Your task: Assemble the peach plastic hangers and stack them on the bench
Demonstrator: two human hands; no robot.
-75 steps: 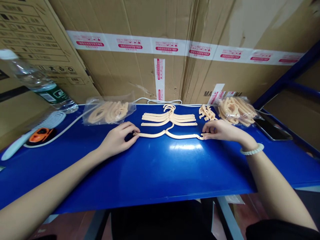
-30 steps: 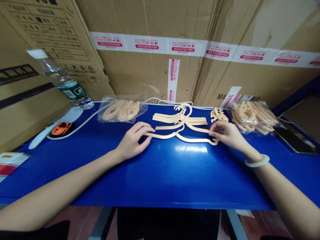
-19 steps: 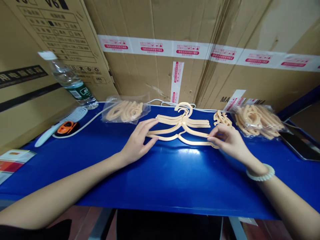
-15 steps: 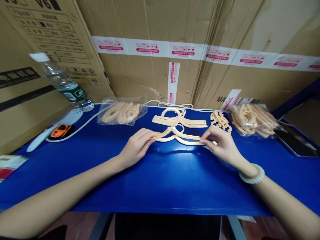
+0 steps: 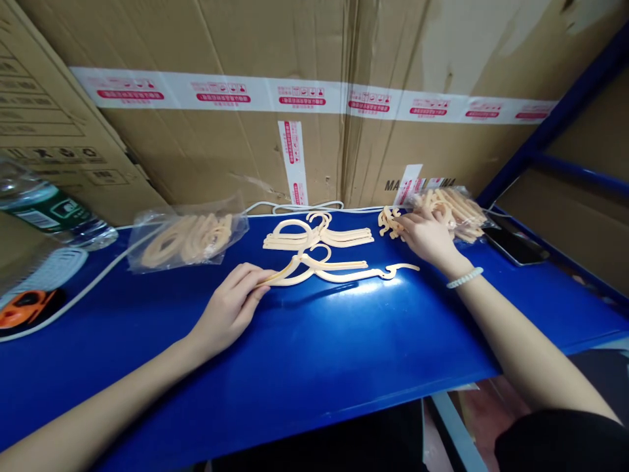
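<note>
A beige plastic clothes hanger (image 5: 334,277) with a round loop on top lies on the blue table, its right arm ending in a small curved hook piece (image 5: 392,271). My left hand (image 5: 236,298) pinches the hanger's left end between thumb and fingers. To the right, my right hand (image 5: 428,237) reaches over a small pile of beige hook pieces (image 5: 387,223), fingers bent and fingertips on a piece at the pile's edge. Just behind the hanger lies a stack of similar beige hangers (image 5: 348,237).
Left of the stack lies a clear bag of beige parts (image 5: 189,239); another bag (image 5: 459,210) is at the right, near a dark phone (image 5: 515,245). A water bottle (image 5: 54,210), hairbrush (image 5: 46,272), orange-black object (image 5: 29,308) and white cable (image 5: 93,288) are leftward. Cardboard boxes (image 5: 236,151) stand behind.
My right hand has let go of the hanger's right end and moved right and back to the pile of hook pieces. My left hand keeps its hold. The view has turned right.
</note>
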